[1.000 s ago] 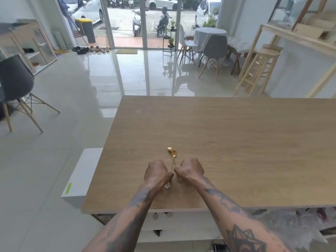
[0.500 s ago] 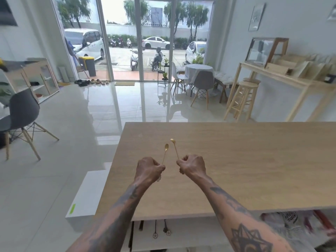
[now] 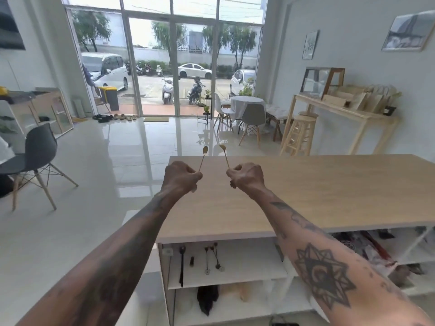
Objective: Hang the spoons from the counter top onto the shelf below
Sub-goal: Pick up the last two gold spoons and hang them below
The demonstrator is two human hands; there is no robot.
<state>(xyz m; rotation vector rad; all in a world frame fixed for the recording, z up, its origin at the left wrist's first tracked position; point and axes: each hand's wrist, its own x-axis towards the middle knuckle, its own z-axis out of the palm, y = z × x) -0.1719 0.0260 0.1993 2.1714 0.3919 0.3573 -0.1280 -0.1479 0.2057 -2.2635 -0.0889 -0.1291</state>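
Holding one gold spoon apiece, we now have both hands raised well clear of the counter top (image 3: 329,184), where a second ago they sat together on the wood. Our left hand (image 3: 180,176) is fisted around the handle of the left spoon (image 3: 203,158); our right hand (image 3: 246,175) pinches the right spoon (image 3: 224,155). The hands are now apart, the bowls tilted up toward each other. More of the shelf (image 3: 226,276) below shows now, with dark utensils (image 3: 213,257) hanging there.
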